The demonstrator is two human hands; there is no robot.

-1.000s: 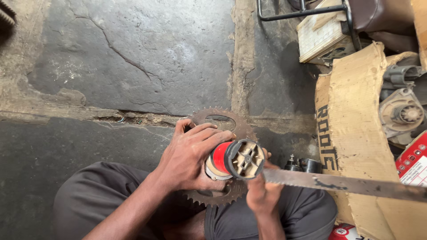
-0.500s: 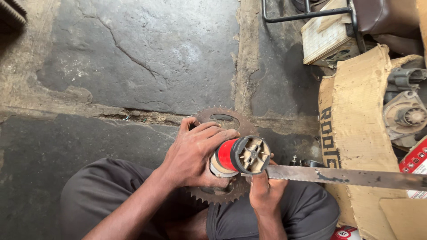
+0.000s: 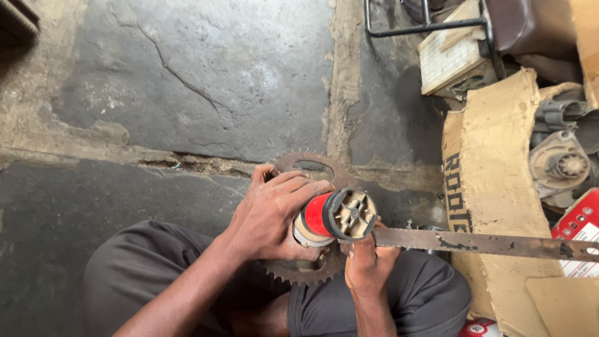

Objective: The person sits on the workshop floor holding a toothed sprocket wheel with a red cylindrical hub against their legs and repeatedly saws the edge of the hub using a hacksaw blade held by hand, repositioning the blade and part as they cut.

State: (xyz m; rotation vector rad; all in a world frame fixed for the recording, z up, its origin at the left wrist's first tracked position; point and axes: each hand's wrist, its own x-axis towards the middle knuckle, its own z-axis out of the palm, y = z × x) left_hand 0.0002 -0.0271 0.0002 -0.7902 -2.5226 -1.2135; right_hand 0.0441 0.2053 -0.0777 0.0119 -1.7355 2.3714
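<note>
My left hand [image 3: 271,215] is wrapped around a short cylinder with a red band and a dark slotted end cap [image 3: 337,218], its end facing up toward me. Under it lies a rusty toothed sprocket [image 3: 306,168], teeth showing above and below the hand. My right hand [image 3: 367,265] grips one end of a long flat rusty metal strip [image 3: 486,243]; the strip's near end meets the cylinder's cap and the rest runs off to the right. Both hands are over my lap.
I sit on a cracked stone floor [image 3: 187,81]. A sheet of cardboard [image 3: 493,168] lies at right with a grey motor part [image 3: 558,165] and a red-and-white box [image 3: 580,231]. A metal frame [image 3: 424,25] and a worn wooden block [image 3: 449,59] stand at top right.
The view has shifted slightly. Both hands keep their grip, and the strip's end has stayed at the cylinder's cap, with little visible movement.
</note>
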